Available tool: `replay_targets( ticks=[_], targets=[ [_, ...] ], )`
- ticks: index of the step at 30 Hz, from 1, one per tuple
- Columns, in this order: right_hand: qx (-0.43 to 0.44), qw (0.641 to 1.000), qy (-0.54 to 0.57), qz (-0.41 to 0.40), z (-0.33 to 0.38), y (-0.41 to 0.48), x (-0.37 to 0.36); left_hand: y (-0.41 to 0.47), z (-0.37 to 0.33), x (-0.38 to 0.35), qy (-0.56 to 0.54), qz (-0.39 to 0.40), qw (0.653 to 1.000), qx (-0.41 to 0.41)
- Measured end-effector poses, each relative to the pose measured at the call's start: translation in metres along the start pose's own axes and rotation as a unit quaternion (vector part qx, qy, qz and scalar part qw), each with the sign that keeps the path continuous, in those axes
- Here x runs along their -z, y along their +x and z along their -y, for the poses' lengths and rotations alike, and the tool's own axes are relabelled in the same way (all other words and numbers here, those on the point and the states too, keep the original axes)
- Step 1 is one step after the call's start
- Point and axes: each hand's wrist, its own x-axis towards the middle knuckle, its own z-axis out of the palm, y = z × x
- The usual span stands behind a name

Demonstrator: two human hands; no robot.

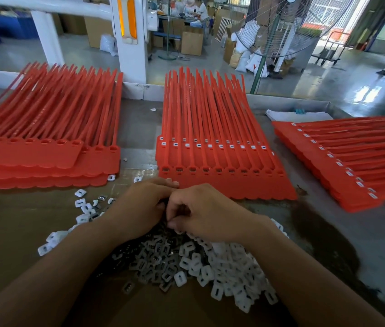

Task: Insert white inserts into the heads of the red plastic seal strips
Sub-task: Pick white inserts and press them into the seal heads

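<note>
Both hands meet over the far edge of a heap of white inserts (210, 263) on the brown surface (21, 232). The left hand (144, 204) lies knuckles up with its fingers tucked under toward the right hand (201, 213), whose fingers curl down against its thumb at the heap's top. The backs of the hands hide the fingertips, so I cannot tell whether either one holds an insert. The forearms cross the heap and cover its sides. A few loose inserts (83, 204) lie scattered to the left, apart from the heap. Just beyond the hands lies the middle stack (217, 156) of red strips, heads toward the person; the front row of heads shows dark slots, while the rows behind show white in theirs. The left stack (45, 138) has open heads with no white visible. The right stack (342, 161), turned at an angle, has white in its heads. A folded white cloth (297, 115) lies behind the right stack. Past the surface stand a white post (127, 31) with orange panels, a large fan (281, 24) and cardboard boxes (191, 41) on the floor.
</note>
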Motion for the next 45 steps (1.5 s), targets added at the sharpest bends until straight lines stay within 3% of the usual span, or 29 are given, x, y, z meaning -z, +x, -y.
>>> replay_targets(
  ticks=[9, 14, 18, 23, 27, 38, 45],
  targets=[
    [0.007, 0.998, 0.056, -0.038, -0.007, -0.001, 0.008, 0.000, -0.003, 0.002, 0.006, 0.001, 1.000, -0.010],
    [-0.046, 0.985, 0.085, -0.143, -0.020, -0.001, 0.018, 0.000, -0.005, 0.000, 0.018, -0.008, 1.000, 0.014],
    [-0.117, 0.963, 0.079, -0.231, -0.046, -0.006, 0.034, 0.000, -0.005, 0.000, 0.005, -0.011, 1.000, 0.029],
    [-0.235, 0.909, 0.082, -0.333, -0.097, -0.023, 0.059, 0.000, -0.003, -0.001, -0.002, -0.007, 0.999, 0.038],
    [-0.280, 0.873, 0.100, -0.387, -0.126, -0.038, 0.069, 0.000, -0.002, -0.002, -0.003, -0.004, 0.999, 0.041],
    [-0.301, 0.863, 0.162, -0.371, -0.138, -0.040, 0.065, 0.000, -0.003, -0.002, -0.002, -0.003, 0.999, 0.049],
    [-0.311, 0.874, 0.137, -0.346, -0.142, -0.042, 0.064, 0.000, 0.000, -0.003, -0.003, 0.000, 0.999, 0.046]
  ],
)
